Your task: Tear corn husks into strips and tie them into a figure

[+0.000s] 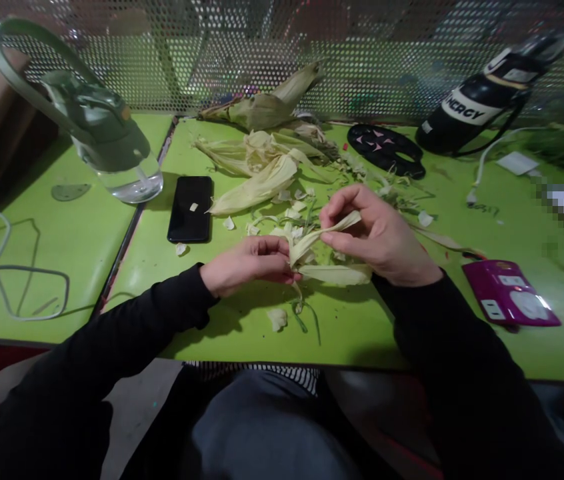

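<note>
My left hand (249,263) pinches the near end of a pale corn husk strip (319,237) low over the green table (362,327). My right hand (377,233) is closed on the same husk's upper end, thumb and fingers pressing it. More husk leaves (339,273) lie under my right hand. A pile of corn husks (262,167) rests beyond my hands, with small husk scraps (278,319) scattered around.
A black phone (191,208) lies left of the husks. A clear water bottle with a green lid (107,133) stands at back left, near a grey cable (12,273). A purple power strip (509,293) sits right; black items (482,100) lean against the mesh wall.
</note>
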Demonstrator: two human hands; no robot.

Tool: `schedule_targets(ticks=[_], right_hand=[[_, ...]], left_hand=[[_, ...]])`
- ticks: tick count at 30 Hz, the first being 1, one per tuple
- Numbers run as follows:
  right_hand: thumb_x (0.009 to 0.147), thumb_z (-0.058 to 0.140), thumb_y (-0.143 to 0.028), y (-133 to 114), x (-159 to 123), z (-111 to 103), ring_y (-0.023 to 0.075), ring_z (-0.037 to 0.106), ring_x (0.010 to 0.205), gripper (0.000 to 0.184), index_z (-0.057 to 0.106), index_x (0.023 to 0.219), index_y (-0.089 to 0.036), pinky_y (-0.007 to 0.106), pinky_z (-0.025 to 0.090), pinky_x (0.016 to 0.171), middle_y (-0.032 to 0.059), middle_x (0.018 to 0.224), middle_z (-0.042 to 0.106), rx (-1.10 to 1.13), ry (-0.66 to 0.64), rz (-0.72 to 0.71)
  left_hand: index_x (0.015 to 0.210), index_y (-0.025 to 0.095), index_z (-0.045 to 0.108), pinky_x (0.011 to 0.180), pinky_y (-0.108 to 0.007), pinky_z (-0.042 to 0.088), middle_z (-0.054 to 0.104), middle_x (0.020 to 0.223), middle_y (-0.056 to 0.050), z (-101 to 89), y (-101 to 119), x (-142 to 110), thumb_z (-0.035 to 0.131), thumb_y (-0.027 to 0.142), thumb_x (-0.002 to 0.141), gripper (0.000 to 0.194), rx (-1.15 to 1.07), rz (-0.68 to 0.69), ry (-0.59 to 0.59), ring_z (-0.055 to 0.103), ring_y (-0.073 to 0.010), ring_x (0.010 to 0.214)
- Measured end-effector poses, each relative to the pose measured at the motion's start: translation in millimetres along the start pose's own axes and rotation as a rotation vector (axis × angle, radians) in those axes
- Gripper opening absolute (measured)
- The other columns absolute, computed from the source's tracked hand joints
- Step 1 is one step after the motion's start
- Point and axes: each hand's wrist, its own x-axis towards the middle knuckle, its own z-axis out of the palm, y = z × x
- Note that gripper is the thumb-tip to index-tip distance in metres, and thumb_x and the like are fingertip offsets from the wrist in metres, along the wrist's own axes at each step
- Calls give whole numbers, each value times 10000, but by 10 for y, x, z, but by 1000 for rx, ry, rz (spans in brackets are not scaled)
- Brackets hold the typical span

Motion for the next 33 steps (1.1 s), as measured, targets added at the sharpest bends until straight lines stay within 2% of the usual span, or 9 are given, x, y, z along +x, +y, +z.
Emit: schedule_targets(ticks=[6,8,11,14,19,22,27,30,33], right_hand=[[727,782,-246,34,16,11,151,564,737,286,534,871,-253,324,536,712,-7,858,584,-65,72,41],[736,786,-259,77,32,30,165,613,818,367,539,1006,-262,332,559,759,16,988,623,-25,76,40],[773,773,-324,138,51,51,191,665,937,714,380,1368,-289,348,577,800,40,1099,653,73,-61,121],[827,728,-386,154,52,43,186,682,882,852,234,1510,-261,334,578,756,6,925,666,123,-233,246],[776,794,-339,82,34,-10,170,653,865,810,371,1463,-264,307,555,754,-9,880,638,-30,-124,132],[791,779,-313,22,12,-30,162,621,733,761,398,1448,-261,296,538,654,-27,791,621,-129,-64,101],[767,792,-293,-59,-38,-87,134,534,553,791,407,1458,-290,259,458,475,-40,725,608,-174,-62,111],[750,803,-264,-81,-59,-144,138,567,568,860,366,1487,-338,258,456,473,-36,772,637,-145,-106,106],[763,790,-238,-82,-64,-167,140,579,597,853,359,1489,-355,267,468,513,-35,779,644,-110,-64,98]], left_hand=[[807,103,618,800,-275,556,727,756,-18,-21,-8,8,753,118,776,140,4,16,-24,692,-90,709],[793,99,616,793,-272,550,729,757,-18,-32,-22,16,785,155,761,181,20,32,-51,673,-77,680],[765,99,610,795,-257,546,726,746,-9,-42,-27,23,816,186,738,225,11,67,-61,662,-64,670],[759,101,609,776,-234,546,716,718,7,-54,-18,31,824,184,728,233,-13,104,-38,668,-60,674],[783,107,598,760,-227,558,710,723,10,-79,-11,55,772,140,777,178,-50,108,43,699,-77,719],[785,108,594,750,-220,562,694,709,17,-74,-4,63,713,119,831,127,-62,125,127,685,-62,678],[771,109,589,735,-227,564,657,680,31,-57,-7,73,679,92,852,122,-35,130,186,652,-51,635],[774,113,586,734,-235,567,651,677,34,-61,-19,82,681,82,845,122,-20,124,192,648,-53,632],[785,111,595,762,-245,573,663,689,27,-65,-19,85,688,89,841,111,-22,122,185,657,-58,652]])
